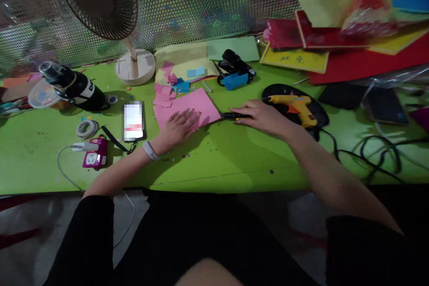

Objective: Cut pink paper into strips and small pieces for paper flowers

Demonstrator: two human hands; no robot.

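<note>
My left hand [181, 127] lies flat on a sheet of pink paper [206, 103], its fingers stretched out and holding nothing. At the sheet's right corner, my right hand [259, 116] has its fingers around a black and yellow utility knife [231, 115]. The knife's tip points left and meets the paper's corner; its blade is too small to make out. Small pink paper pieces [163, 94] lie along the sheet's upper left edge. To the right of my right hand, a yellow glue gun [296, 103] rests on a black pad [317, 103].
A phone [133, 120], tape roll [87, 129] and purple power adapter [95, 154] lie to the left. Behind them stand a black bottle [80, 89] and a fan [134, 67]. A black stapler-like tool [237, 62] and coloured sheets [295, 57] lie behind; cables [365, 152] coil at right.
</note>
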